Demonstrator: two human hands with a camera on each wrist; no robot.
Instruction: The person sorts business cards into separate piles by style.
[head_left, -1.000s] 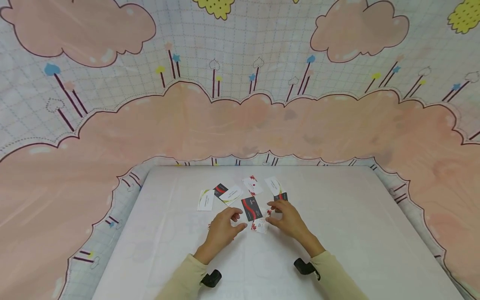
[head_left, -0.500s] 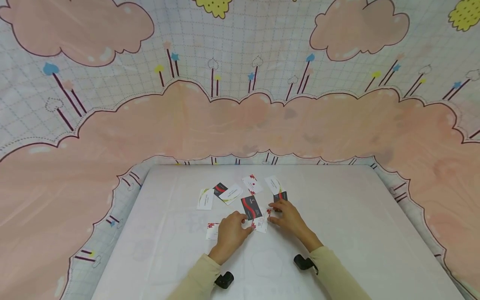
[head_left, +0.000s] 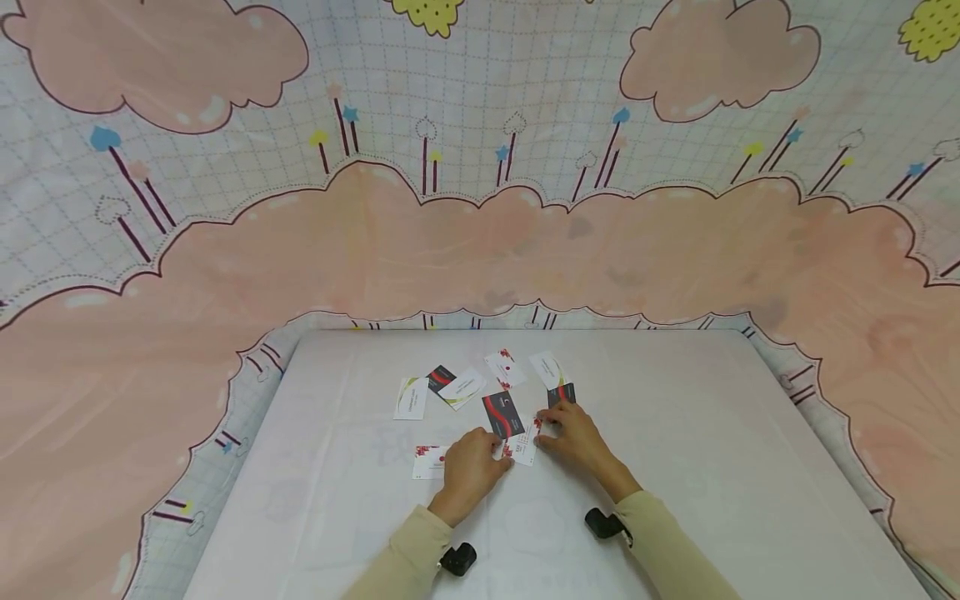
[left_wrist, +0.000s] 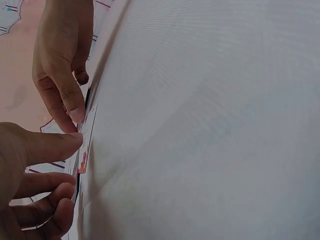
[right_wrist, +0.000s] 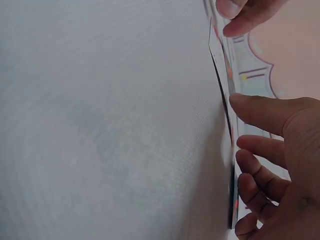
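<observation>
A white card with red flowers (head_left: 521,447) lies on the table, overlapped at its upper left by a dark card with a red wave (head_left: 502,414). My left hand (head_left: 470,471) is at the left edges of both cards, thumb and index fingertips spread apart. On the other side, my right hand (head_left: 577,433) has its thumb at the white card's right edge and its index finger by another dark card (head_left: 561,392). In the left wrist view, my left thumb (left_wrist: 55,147) touches the flowered card (left_wrist: 85,155). A gap shows between right thumb (right_wrist: 257,110) and index finger (right_wrist: 262,148).
Another flowered card (head_left: 427,462) lies left of my left hand. Farther back are white cards with green curves (head_left: 410,398), a dark card (head_left: 440,379) and a flowered card (head_left: 505,369). The white table (head_left: 712,433) meets a patterned cloth (head_left: 525,250) behind.
My left hand has moved right to the edges of the middle cards, uncovering the flowered card on the left. The right hand has barely shifted. The cards lie as before.
</observation>
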